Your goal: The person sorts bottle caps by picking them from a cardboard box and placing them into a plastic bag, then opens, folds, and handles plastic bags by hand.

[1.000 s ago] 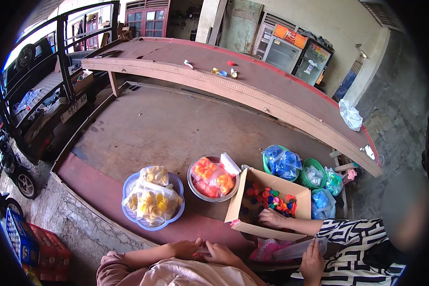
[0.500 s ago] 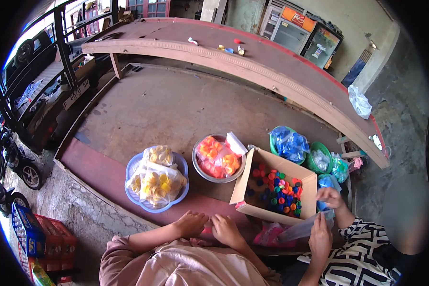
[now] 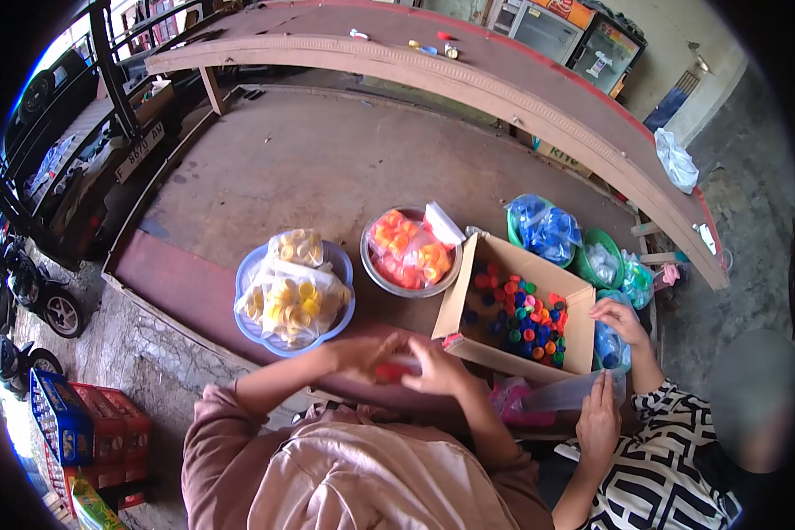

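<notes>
Near the table's front edge, my left hand (image 3: 369, 355) and my right hand (image 3: 439, 367) face each other, slightly blurred, with curled fingers. Between them is a small packet with something red (image 3: 396, 369) inside; the fingers hide much of it. Ahead to the left, a blue basin (image 3: 241, 305) holds clear bags of yellow and cream bottle caps (image 3: 296, 305). A metal bowl (image 3: 368, 265) with bagged orange and red caps (image 3: 406, 243) stands just beyond my hands. To the right, a cardboard box (image 3: 548, 265) contains loose caps of many colours (image 3: 526, 314).
At right, a co-worker's hands (image 3: 599, 415) are by the box, one at a clear plastic bag (image 3: 548, 395). Green baskets (image 3: 602, 237) with bagged blue and clear items stand behind. A raised wooden ledge (image 3: 415, 66) crosses the far side. Crates (image 3: 106, 424) stand on the floor at left.
Both my hands have lifted from the table edge and now come together around the red packet. The view has tilted downward. The co-worker's far hand has lowered toward the box's side.
</notes>
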`<state>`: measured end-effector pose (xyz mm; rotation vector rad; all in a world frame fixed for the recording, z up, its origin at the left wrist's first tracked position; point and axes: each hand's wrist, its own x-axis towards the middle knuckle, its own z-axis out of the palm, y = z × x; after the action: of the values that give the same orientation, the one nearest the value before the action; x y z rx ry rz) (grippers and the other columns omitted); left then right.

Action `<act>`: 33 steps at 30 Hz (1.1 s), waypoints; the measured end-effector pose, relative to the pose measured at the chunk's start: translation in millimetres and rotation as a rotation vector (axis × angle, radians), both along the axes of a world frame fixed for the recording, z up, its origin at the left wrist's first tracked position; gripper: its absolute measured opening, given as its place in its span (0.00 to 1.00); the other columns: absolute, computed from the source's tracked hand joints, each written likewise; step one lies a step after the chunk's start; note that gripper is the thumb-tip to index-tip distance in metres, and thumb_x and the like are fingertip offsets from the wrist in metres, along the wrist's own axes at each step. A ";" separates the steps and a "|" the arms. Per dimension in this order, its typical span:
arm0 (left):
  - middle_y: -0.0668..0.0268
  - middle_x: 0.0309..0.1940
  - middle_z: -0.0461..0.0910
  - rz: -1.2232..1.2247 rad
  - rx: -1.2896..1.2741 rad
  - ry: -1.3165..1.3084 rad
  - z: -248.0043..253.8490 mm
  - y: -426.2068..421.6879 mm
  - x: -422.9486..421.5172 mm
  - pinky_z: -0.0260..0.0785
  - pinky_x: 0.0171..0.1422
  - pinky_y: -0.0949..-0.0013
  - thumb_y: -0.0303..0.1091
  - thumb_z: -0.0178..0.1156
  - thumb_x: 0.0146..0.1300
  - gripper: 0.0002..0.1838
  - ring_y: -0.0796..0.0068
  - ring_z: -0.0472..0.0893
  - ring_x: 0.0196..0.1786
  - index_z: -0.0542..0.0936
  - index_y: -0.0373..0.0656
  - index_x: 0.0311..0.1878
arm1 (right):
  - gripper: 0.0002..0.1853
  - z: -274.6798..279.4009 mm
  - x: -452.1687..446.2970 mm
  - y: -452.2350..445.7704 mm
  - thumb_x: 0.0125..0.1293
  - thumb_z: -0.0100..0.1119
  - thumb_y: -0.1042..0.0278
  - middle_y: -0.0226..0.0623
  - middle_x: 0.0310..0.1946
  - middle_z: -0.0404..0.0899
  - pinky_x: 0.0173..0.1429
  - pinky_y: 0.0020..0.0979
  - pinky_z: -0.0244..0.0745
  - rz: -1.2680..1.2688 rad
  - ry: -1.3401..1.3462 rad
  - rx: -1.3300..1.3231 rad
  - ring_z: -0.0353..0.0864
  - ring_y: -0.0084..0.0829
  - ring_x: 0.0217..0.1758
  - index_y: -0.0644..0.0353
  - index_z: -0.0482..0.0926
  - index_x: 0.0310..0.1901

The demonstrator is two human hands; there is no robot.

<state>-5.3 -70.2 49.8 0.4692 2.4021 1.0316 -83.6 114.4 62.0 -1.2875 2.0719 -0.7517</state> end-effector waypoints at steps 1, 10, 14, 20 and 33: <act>0.43 0.55 0.66 -0.016 0.042 0.093 -9.2 -4.0 -6.4 0.64 0.61 0.58 0.50 0.59 0.57 0.40 0.48 0.71 0.56 0.56 0.33 0.64 | 0.27 -4.1 -8.6 -1.5 0.50 0.64 0.59 0.56 0.38 0.77 0.46 0.41 0.73 -0.004 -0.005 -0.081 0.78 0.49 0.45 0.66 0.66 0.46; 0.55 0.42 0.66 0.043 0.085 0.122 35.8 -19.1 -23.7 0.66 0.47 0.54 0.40 0.49 0.66 0.14 0.50 0.73 0.44 0.67 0.40 0.48 | 0.11 21.8 -26.2 -2.9 0.63 0.52 0.66 0.51 0.30 0.76 0.39 0.42 0.69 -0.026 -0.001 -0.029 0.76 0.49 0.34 0.64 0.67 0.41; 0.53 0.40 0.68 0.053 0.025 0.381 5.6 -28.7 -21.4 0.67 0.44 0.55 0.38 0.47 0.67 0.12 0.50 0.74 0.40 0.69 0.39 0.45 | 0.08 2.4 -26.3 1.6 0.65 0.49 0.68 0.47 0.28 0.74 0.38 0.39 0.69 -0.019 0.237 -0.246 0.77 0.45 0.32 0.64 0.70 0.35; 0.70 0.31 0.75 0.499 0.545 0.017 -28.6 -35.9 -31.2 0.67 0.42 0.74 0.40 0.53 0.66 0.12 0.82 0.73 0.37 0.74 0.40 0.41 | 0.09 -26.7 -42.0 4.9 0.67 0.51 0.66 0.28 0.25 0.72 0.34 0.25 0.67 -0.417 -0.377 -0.316 0.71 0.20 0.30 0.64 0.74 0.34; 0.71 0.32 0.76 1.131 1.044 0.268 -81.8 -54.6 -179.4 0.67 0.41 0.78 0.34 0.54 0.65 0.08 0.85 0.73 0.35 0.73 0.39 0.40 | 0.15 -78.0 -180.6 -83.8 0.63 0.57 0.55 0.24 0.32 0.77 0.29 0.19 0.72 -0.899 -0.731 -0.642 0.76 0.16 0.27 0.56 0.77 0.44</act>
<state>-184.7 -124.8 -32.0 -0.6090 2.0469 2.8495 -264.2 30.6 -15.9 -0.1302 1.7359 -2.0315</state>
